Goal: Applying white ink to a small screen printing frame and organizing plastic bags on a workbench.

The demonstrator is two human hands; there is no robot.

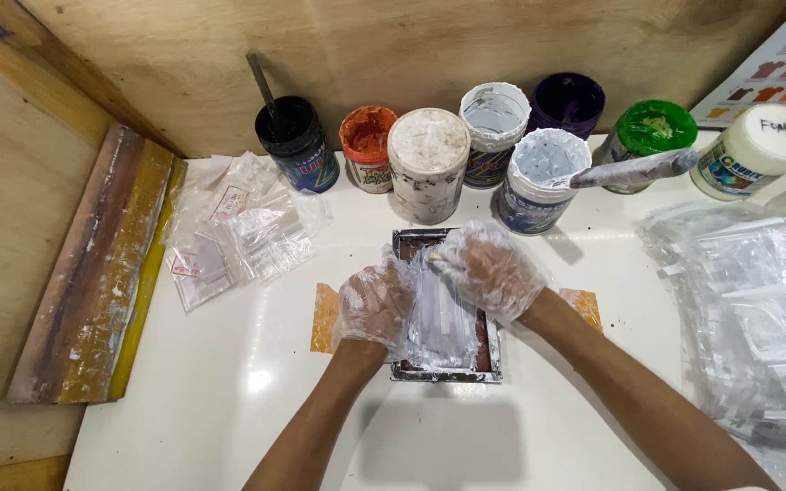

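Gloved hands press clear, paint-smeared film on small frame

White-smeared frame, green-lidded jar

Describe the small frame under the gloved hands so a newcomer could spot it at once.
On the white table, below the row of paint pots, lies the small rectangular frame. The left hand and right hand rest on it. Unlike the round pots, it is flat, dark-edged and smeared white.
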